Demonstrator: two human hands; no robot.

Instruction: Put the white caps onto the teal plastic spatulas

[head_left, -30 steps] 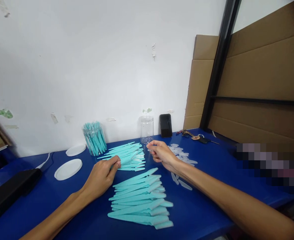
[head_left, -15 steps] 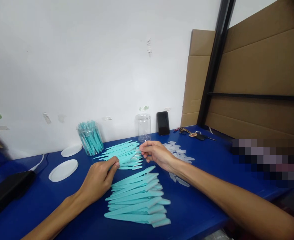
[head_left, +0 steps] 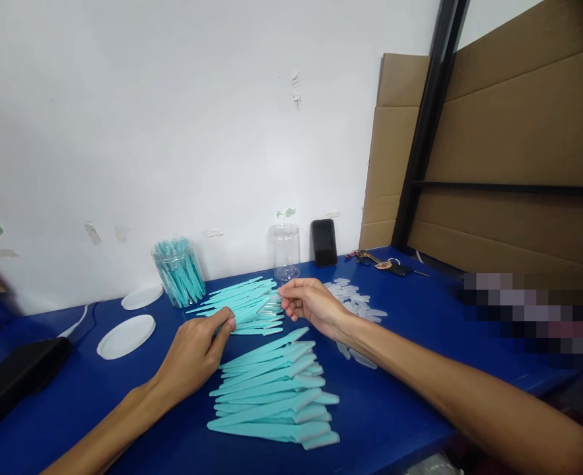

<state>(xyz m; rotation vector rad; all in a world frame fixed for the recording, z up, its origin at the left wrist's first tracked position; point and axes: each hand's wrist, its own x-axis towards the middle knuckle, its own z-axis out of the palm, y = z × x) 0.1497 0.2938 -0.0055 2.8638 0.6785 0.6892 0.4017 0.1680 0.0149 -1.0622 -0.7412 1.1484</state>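
My left hand (head_left: pixel 195 346) pinches a teal eyebrow razor (head_left: pixel 247 316) by its handle, and the blade end points up to the right. Thumb and forefinger of my right hand (head_left: pixel 313 309) are closed on a small clear blade cap (head_left: pixel 274 299), at the razor's tip. Whether the cap is over the blade I cannot tell. Behind the held razor lies a pile of teal razors (head_left: pixel 241 292). Nearer to me is a second stack of teal razors (head_left: pixel 271 396) whose blade ends look covered by pale caps. Loose translucent caps (head_left: pixel 355 300) lie beyond my right wrist, partly hidden by it.
A clear jar full of teal razors (head_left: pixel 178 274) stands by the wall, and an open clear jar (head_left: pixel 286 254) is farther right. Two white lids (head_left: pixel 126 337) lie at left near a black object (head_left: pixel 18 382). A phone (head_left: pixel 323 243) and keys (head_left: pixel 387 265) sit behind.
My right hand has shifted very slightly. The cap now shows at the tip of the razor in my left hand. Both piles and the jars stay as they were.
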